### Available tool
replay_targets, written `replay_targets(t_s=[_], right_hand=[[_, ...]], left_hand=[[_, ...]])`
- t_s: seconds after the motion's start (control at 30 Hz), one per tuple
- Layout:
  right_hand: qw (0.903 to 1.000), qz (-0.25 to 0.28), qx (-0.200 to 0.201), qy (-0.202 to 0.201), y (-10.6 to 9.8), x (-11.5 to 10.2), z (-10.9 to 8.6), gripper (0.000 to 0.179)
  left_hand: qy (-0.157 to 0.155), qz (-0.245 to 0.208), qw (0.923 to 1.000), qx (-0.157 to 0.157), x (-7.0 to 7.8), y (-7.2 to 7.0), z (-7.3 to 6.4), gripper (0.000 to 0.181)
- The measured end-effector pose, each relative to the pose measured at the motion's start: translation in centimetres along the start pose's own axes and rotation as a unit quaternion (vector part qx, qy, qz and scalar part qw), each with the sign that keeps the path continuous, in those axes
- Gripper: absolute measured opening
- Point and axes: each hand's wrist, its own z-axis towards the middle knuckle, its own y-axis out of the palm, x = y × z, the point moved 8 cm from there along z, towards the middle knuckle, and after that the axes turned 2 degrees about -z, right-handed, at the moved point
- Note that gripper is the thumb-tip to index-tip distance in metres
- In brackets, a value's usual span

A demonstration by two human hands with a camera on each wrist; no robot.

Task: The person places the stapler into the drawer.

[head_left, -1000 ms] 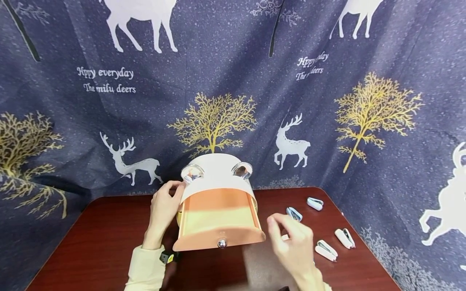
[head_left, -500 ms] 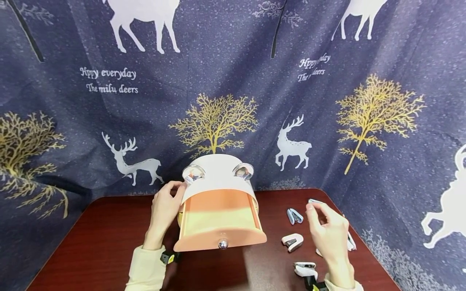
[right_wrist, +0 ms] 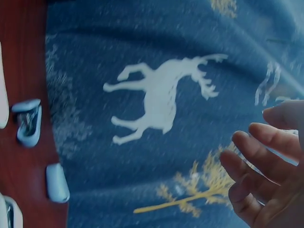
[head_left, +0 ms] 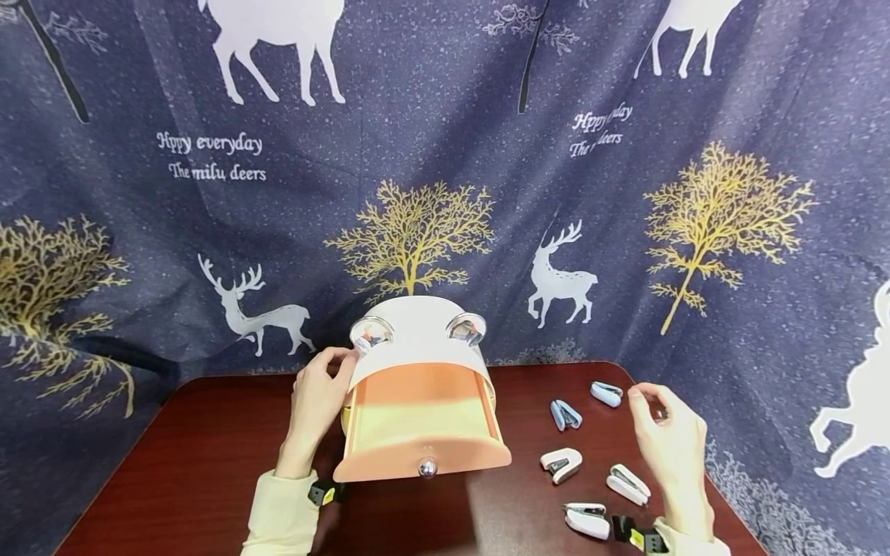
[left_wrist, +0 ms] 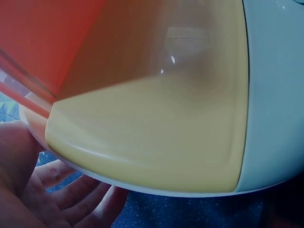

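Observation:
A white box with two round mirror-like eyes (head_left: 417,324) stands at the middle of the table. Its orange-fronted drawer (head_left: 417,455), with a silver knob, is pulled out, and nothing shows inside. My left hand (head_left: 321,405) holds the box's left side; in the left wrist view its fingers (left_wrist: 78,194) reach behind the pale rim. At the table's right edge my right hand (head_left: 670,440) hovers, loosely bent, with nothing in it. Left of it lie small staplers: two blue ones (head_left: 565,415) and several white ones, such as the white stapler (head_left: 629,485).
The dark red table (head_left: 229,455) ends at a hanging blue cloth (head_left: 445,116) printed with deer and trees. A white stapler (head_left: 586,520) lies close to the right wrist strap, near the front.
My right hand has moved rightward from beside the drawer to the table's right edge, uncovering several staplers. The left hand and the box stay in place.

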Motion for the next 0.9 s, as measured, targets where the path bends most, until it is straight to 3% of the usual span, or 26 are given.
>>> replay_targets(t_s=[0.17, 0.37, 0.6, 0.9], right_hand=[[0.9997, -0.012, 0.014, 0.019, -0.4, 2.6, 0.6, 0.013], [0.9987, -0.038, 0.0, 0.034, -0.1, 5.9, 1.5, 0.015], [0.9928, -0.064, -0.074, 0.069, 1.6, 9.8, 1.8, 0.033], [0.9828, -0.098, -0.154, 0.03, 3.0, 14.9, 2.1, 0.048]], left_hand=[[0.001, 0.001, 1.0, 0.0, -0.1, 0.0, 0.0, 0.033], [-0.002, 0.001, 1.0, 0.0, -0.1, 0.0, 0.0, 0.034], [-0.005, 0.003, 1.0, -0.001, -0.2, -0.2, -0.1, 0.034], [-0.009, 0.003, 0.9999, -0.004, -0.3, -0.1, -0.1, 0.034]])
